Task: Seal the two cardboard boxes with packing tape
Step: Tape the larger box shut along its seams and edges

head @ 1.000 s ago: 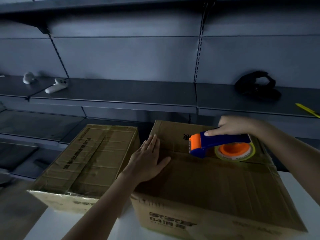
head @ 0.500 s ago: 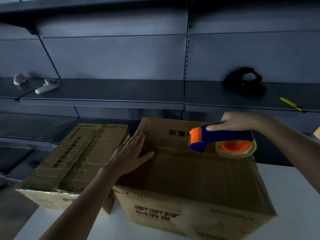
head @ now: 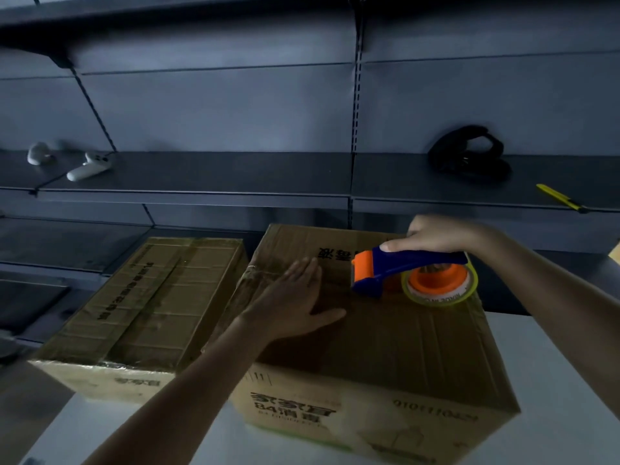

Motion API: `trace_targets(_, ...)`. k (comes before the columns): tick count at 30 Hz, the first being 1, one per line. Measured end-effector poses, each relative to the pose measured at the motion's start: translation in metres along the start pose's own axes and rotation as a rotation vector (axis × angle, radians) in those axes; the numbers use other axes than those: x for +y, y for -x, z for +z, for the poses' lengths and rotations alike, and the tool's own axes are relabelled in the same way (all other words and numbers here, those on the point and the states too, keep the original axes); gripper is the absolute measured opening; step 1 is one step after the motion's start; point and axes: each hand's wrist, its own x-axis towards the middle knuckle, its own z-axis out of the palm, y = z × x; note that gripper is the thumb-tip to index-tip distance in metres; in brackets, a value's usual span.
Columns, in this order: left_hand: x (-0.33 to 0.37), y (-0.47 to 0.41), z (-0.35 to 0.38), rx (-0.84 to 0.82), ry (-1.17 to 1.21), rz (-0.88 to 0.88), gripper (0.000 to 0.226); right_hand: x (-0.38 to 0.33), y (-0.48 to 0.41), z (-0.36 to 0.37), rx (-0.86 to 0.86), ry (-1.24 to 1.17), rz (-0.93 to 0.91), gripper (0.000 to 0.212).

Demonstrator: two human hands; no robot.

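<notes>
Nearest, at six o'clock in the view, the larger cardboard box [head: 385, 357] stands on a pale table [head: 563, 380]. The left hand [head: 295, 303] lies flat on the lid, fingers straight and together, pressing down beside the flap seam. Just to its two o'clock, the right hand [head: 436, 234] curls round the blue handle of the tape dispenser [head: 396, 268]. The dispenser's orange head sits close to the left fingertips, and its tape roll [head: 439, 285] rests low over the lid. Whether the head is touching the cardboard cannot be told. The risks look plain: a skewed pull would carry the tape off the seam or wrinkle it, easing the flat palm could let the flaps spring up, and the cutter could nick the nearby fingers. At nine o'clock, just beside the first, the smaller cardboard box [head: 151, 303] shows glossy tape and looks sealed. Farther off, a shelf [head: 218, 177] holds a white controller [head: 89, 167] at ten o'clock, a black object [head: 469, 156] at one, and a yellow utility knife [head: 558, 198] at two.
</notes>
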Motion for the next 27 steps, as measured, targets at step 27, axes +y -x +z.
trace_targets(27, 0.000, -0.004, 0.009, 0.070, 0.111, 0.029, 0.116, 0.001, 0.013, -0.014, 0.008, -0.080, -0.105, 0.053)
